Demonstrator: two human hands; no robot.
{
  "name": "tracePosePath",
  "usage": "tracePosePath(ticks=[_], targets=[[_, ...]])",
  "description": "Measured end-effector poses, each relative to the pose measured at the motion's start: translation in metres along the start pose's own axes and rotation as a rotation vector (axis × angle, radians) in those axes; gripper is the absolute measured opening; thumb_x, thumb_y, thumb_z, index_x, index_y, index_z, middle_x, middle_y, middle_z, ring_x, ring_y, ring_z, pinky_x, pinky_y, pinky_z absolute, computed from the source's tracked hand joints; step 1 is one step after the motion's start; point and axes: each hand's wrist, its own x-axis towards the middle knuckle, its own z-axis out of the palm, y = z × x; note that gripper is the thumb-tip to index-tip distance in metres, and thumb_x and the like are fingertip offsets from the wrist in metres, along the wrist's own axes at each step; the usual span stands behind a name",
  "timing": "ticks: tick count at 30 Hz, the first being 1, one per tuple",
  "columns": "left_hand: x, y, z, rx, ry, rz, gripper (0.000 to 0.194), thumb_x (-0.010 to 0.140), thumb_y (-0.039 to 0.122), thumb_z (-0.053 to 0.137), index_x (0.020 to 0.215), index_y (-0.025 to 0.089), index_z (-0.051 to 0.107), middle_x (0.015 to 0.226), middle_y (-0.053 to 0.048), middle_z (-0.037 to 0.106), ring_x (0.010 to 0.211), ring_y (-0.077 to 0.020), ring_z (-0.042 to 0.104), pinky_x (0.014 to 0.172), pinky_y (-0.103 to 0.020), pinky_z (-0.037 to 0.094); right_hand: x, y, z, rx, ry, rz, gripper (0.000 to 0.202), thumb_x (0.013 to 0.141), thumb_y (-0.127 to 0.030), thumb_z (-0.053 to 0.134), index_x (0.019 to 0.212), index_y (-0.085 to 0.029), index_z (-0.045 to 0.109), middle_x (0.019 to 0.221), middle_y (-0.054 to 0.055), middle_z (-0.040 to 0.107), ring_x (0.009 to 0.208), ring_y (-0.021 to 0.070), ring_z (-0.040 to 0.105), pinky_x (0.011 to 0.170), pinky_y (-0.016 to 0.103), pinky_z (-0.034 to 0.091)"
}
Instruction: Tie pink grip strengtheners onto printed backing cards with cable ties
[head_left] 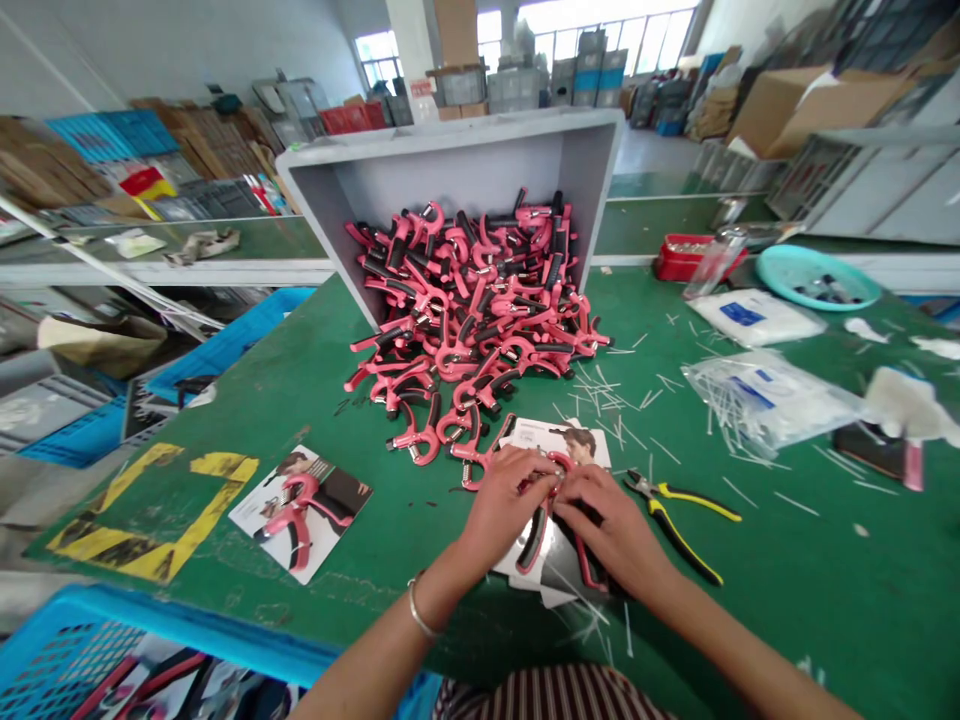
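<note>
Both hands meet over a pink and black hand grip that lies on a printed card. My left hand has its fingers closed at the spring end of the grip, from the left. From the right, my right hand pinches at the same end; its fingertips touch or nearly touch those of my left hand. What the fingertips hold is too small to make out. Yellow and black cutting pliers lie open to the right. Another hand grip on a card rests at the left.
A grey bin lies tipped, spilling a pile of pink grips. White ties are scattered about. Bags, a red box and a turquoise tray stand right. A blue crate is lower left.
</note>
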Motion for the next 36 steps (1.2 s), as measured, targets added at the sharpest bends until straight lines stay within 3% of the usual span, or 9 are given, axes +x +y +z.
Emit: tracePosePath(ticks=[3, 6, 13, 25, 29, 33, 36], targets=[[-0.006, -0.002, 0.003, 0.017, -0.001, 0.021, 0.009, 0.087, 0.019, 0.065, 0.087, 0.023, 0.073, 0.091, -0.002, 0.073, 0.092, -0.0206, 0.062, 0.089, -0.034, 0.041, 0.003, 0.002, 0.0, 0.119, 0.075, 0.06, 0.011, 0.094, -0.028, 0.057, 0.087, -0.024, 0.065, 0.106, 0.005, 0.062, 0.108, 0.0236, 0.055, 0.097, 0.041, 0.042], [-0.01, -0.007, 0.006, 0.002, -0.003, -0.008, 0.009, 0.087, 0.018, 0.065, 0.085, 0.023, 0.072, 0.088, -0.002, 0.072, 0.09, -0.02, 0.062, 0.087, -0.034, 0.042, 0.003, 0.003, 0.001, 0.065, 0.095, 0.109, 0.016, 0.095, -0.031, 0.054, 0.086, -0.024, 0.066, 0.124, 0.005, 0.059, 0.122, 0.0258, 0.048, 0.104, 0.045, 0.034], [-0.013, -0.011, 0.007, -0.087, 0.021, -0.069, 0.01, 0.086, 0.015, 0.066, 0.089, 0.022, 0.072, 0.094, -0.001, 0.072, 0.096, -0.0187, 0.061, 0.092, -0.033, 0.043, -0.003, -0.001, 0.002, -0.043, -0.025, 0.067, 0.02, 0.097, -0.033, 0.05, 0.084, -0.024, 0.063, 0.146, 0.003, 0.047, 0.136, 0.0258, 0.035, 0.109, 0.048, 0.027], [-0.017, -0.009, 0.006, -0.048, 0.008, -0.031, 0.01, 0.086, 0.016, 0.067, 0.09, 0.022, 0.073, 0.095, -0.002, 0.072, 0.097, -0.0183, 0.061, 0.092, -0.033, 0.042, 0.0, 0.0, 0.0, -0.017, -0.05, 0.104, 0.02, 0.094, -0.036, 0.055, 0.083, -0.024, 0.065, 0.145, 0.003, 0.048, 0.137, 0.0274, 0.036, 0.109, 0.05, 0.029], [-0.016, -0.005, -0.004, -0.045, -0.095, 0.018, 0.01, 0.09, 0.02, 0.063, 0.088, 0.022, 0.073, 0.095, -0.002, 0.072, 0.096, -0.0184, 0.061, 0.093, -0.034, 0.041, 0.0, 0.0, 0.0, 0.015, -0.018, 0.128, 0.021, 0.094, -0.036, 0.055, 0.081, -0.024, 0.066, 0.141, 0.005, 0.052, 0.133, 0.0278, 0.04, 0.109, 0.051, 0.03], [-0.009, 0.003, -0.011, -0.105, -0.146, -0.105, 0.014, 0.092, 0.029, 0.061, 0.086, 0.021, 0.071, 0.077, 0.0, 0.071, 0.084, -0.0175, 0.062, 0.086, -0.032, 0.043, -0.001, 0.003, 0.001, 0.007, -0.003, 0.11, 0.019, 0.095, -0.035, 0.053, 0.086, -0.024, 0.065, 0.138, 0.005, 0.053, 0.132, 0.0265, 0.041, 0.109, 0.051, 0.031], [-0.003, 0.009, -0.008, -0.092, -0.15, -0.132, 0.014, 0.087, 0.034, 0.067, 0.085, 0.021, 0.071, 0.085, -0.002, 0.072, 0.087, -0.0181, 0.063, 0.084, -0.03, 0.044, -0.003, 0.006, 0.004, -0.01, 0.005, 0.088, 0.011, 0.095, -0.032, 0.055, 0.094, -0.025, 0.063, 0.14, 0.005, 0.051, 0.132, 0.0253, 0.041, 0.109, 0.049, 0.032]])
